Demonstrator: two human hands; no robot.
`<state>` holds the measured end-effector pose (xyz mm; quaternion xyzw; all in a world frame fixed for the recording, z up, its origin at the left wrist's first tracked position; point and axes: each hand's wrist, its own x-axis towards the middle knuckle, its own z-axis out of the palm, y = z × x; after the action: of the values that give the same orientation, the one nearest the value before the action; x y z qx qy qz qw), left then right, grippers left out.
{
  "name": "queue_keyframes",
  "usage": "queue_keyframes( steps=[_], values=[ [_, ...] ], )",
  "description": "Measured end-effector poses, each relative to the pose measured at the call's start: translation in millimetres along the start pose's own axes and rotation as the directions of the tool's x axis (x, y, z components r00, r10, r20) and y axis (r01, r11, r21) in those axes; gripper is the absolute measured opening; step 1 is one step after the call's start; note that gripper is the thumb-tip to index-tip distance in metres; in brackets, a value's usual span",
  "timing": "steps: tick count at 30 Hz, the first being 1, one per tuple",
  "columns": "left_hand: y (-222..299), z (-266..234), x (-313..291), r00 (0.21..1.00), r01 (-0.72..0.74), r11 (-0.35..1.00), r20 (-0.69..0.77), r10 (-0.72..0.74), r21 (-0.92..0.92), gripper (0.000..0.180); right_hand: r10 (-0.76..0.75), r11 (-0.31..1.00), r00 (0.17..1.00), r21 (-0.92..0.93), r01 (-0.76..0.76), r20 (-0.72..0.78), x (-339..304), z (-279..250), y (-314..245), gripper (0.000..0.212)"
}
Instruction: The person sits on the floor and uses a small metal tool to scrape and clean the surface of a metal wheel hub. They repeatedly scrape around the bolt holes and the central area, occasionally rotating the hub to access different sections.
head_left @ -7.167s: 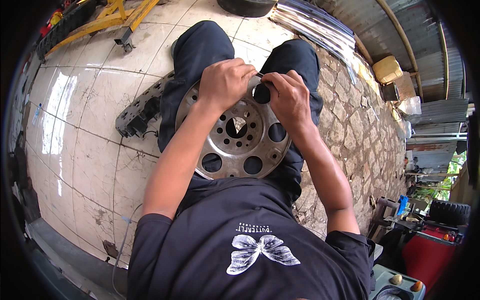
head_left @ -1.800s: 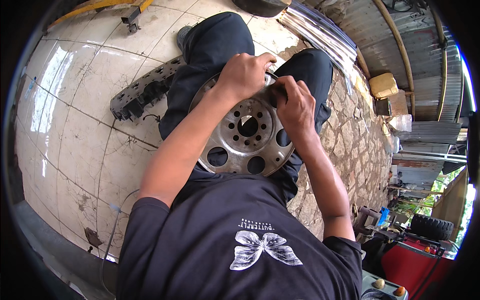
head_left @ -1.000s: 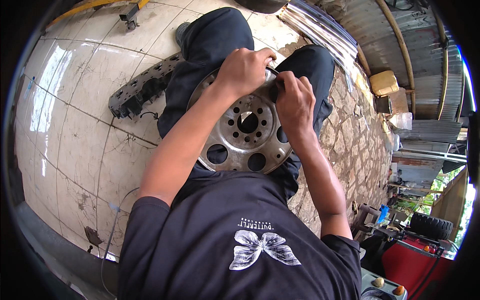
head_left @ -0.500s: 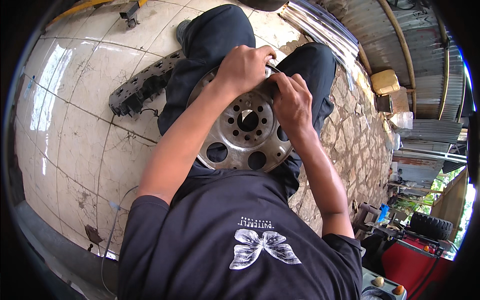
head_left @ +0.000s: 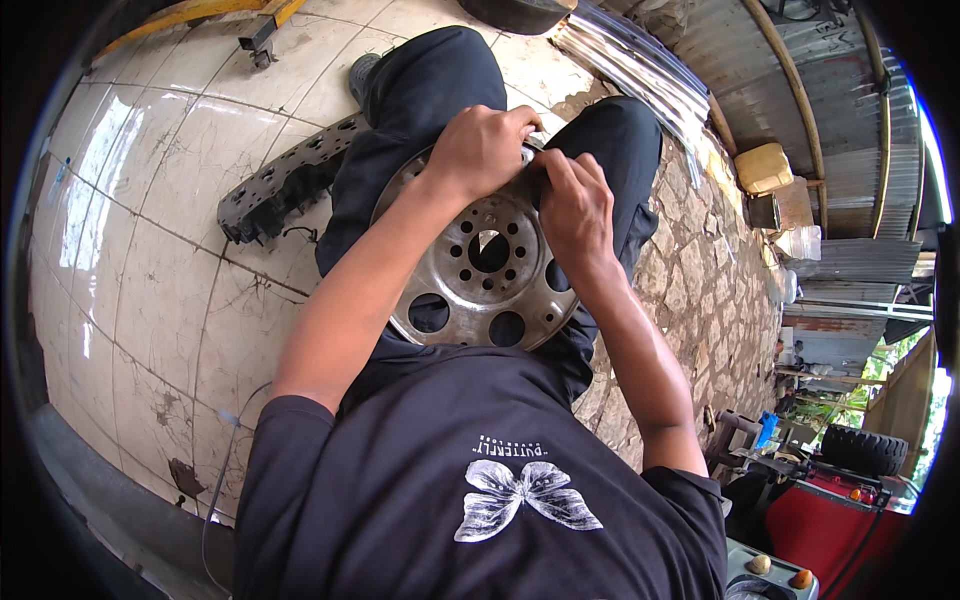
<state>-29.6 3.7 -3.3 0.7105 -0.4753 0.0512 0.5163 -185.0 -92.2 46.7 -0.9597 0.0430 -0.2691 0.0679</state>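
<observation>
A round grey metal disc (head_left: 450, 282) lies across my lap, between my thighs. It has a central hole ringed by small bolt holes, and larger round holes stand farther out. At its far edge, my left hand (head_left: 476, 152) is closed, fingers pinched together over the rim. My right hand (head_left: 577, 207) is closed too, its fingers bent down against the far right part of the rim, close beside the left fingertips. What the fingers pinch, if anything besides the rim, is hidden behind the hands.
A dark metal part with rows of holes (head_left: 285, 180) lies on the tiled floor (head_left: 160, 250), left of my leg. Right of me is stone paving (head_left: 690, 270). Farther right are a yellow jerrycan (head_left: 764, 168) and a red machine (head_left: 825, 530) near a black tyre (head_left: 863, 450).
The whole view has shifted slightly, so the far floor shows a little more. Both hands stay closed at the disc's far rim, with hardly any movement relative to it.
</observation>
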Motion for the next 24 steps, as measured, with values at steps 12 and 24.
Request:
queue_keyframes(
  steps=[12, 24],
  values=[
    [-2.6, 3.1, 1.0, 0.995, -0.055, 0.998, -0.080, 0.053, -0.019, 0.014, 0.079, 0.997, 0.994, -0.016, -0.078, 0.082, 6.5, -4.0, 13.1, 0.023],
    [7.0, -8.9, 2.0, 0.999, -0.034, 0.999, -0.016, 0.033, -0.031, 0.015, 0.648, 0.492, 0.760, 0.790, -0.366, -0.052, -24.0, -13.4, 21.2, 0.013]
  ],
)
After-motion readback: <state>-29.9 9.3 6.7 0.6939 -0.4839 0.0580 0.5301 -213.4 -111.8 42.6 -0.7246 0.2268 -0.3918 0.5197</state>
